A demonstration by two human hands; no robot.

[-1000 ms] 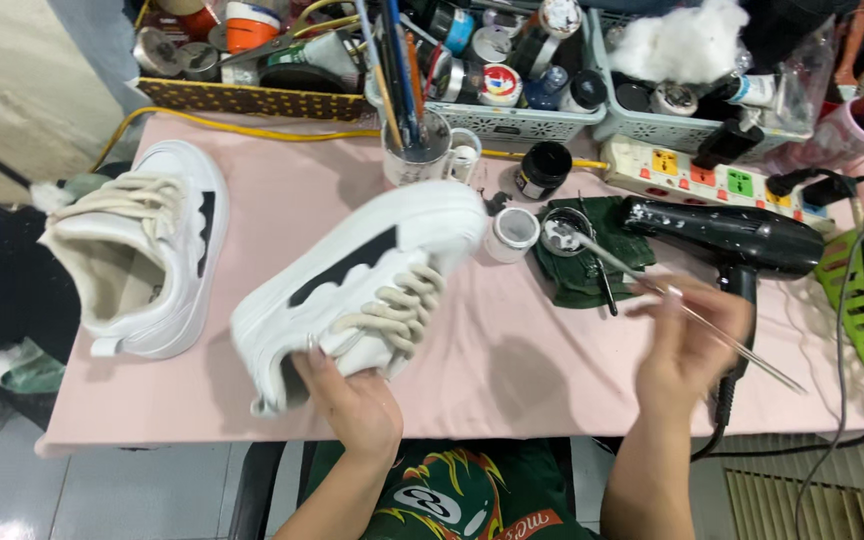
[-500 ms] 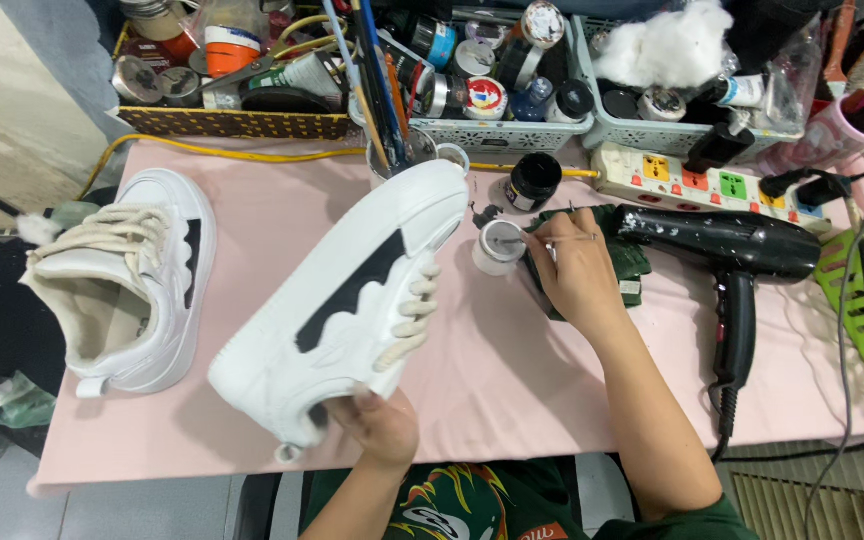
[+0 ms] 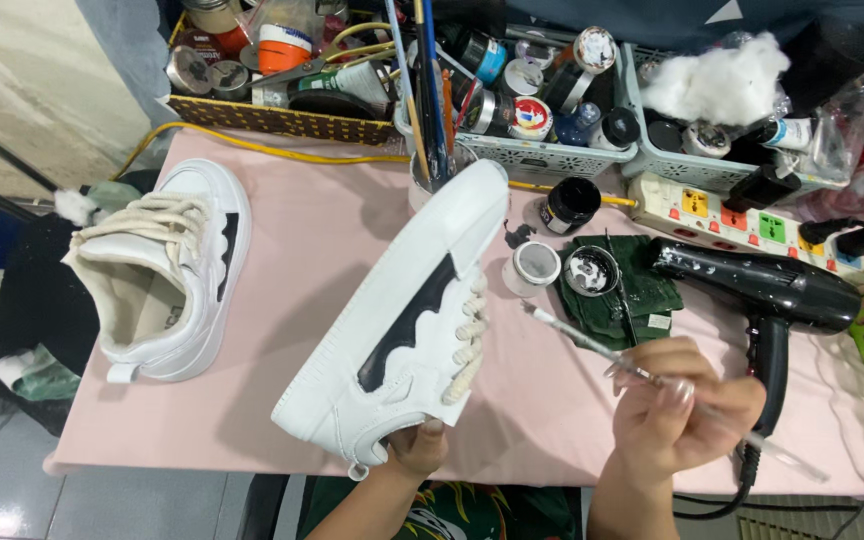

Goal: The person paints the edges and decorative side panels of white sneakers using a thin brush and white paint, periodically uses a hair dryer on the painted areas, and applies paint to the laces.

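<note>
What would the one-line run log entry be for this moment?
left hand: grips heel of white sneaker with black side patch, tilted off pink table | right hand: holds thin clear-handled paintbrush, tip near sneaker laces

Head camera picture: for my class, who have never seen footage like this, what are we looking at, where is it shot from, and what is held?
The camera sits on a person's head and looks down at their own bare hands. The left hand holds up a white sneaker with a black side panel. The right hand holds a thin paintbrush. On the pink table lie a second sneaker, small paint jars, a black hair dryer, a power strip and baskets of supplies.
</note>
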